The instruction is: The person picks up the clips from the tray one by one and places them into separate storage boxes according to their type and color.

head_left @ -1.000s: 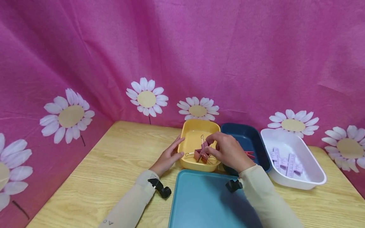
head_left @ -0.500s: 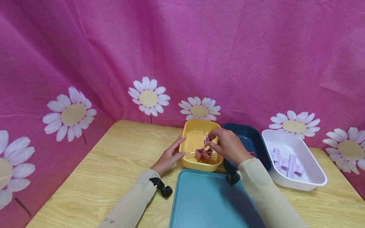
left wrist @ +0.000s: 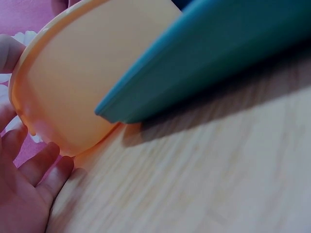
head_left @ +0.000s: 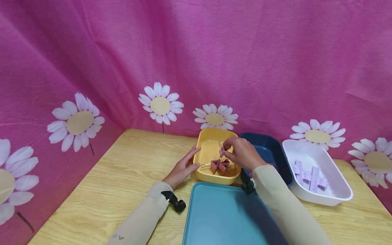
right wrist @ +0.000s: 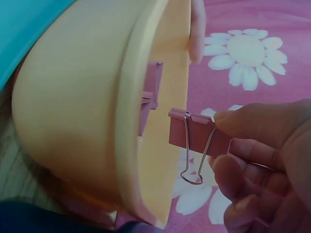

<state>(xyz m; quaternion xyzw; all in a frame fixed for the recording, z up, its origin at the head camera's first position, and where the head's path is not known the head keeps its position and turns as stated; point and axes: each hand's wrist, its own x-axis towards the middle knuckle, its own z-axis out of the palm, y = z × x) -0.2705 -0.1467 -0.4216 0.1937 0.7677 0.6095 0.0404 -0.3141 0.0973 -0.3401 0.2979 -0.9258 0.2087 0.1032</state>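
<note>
My right hand [head_left: 244, 154] pinches a dusty-pink binder clip [right wrist: 197, 132] between thumb and fingers, over the yellow bin [head_left: 214, 180]. One wire handle of the clip hangs downward in the right wrist view. Below it, more pink binder clips [head_left: 215, 165] lie bunched in the front part of the bin, wire handles sticking out sideways. Against the bin's left side rests my left hand [head_left: 181, 171], fingers extended along the outer wall and thumb [left wrist: 8, 54] at the rim.
Right of the yellow bin stands a navy bin [head_left: 265, 143], a red item in it mostly hidden by my right arm. Beyond it, a white bin [head_left: 335, 200] contains several lilac ruler-patterned pieces [head_left: 314, 179]. A teal tray [head_left: 220, 217] lies in front, and a pink flowered curtain [head_left: 260, 68] hangs behind.
My right hand has lifted one binder clip up and away from the bunch, which now shows more fully in the yellow bin. My left hand stays at the bin's side.
</note>
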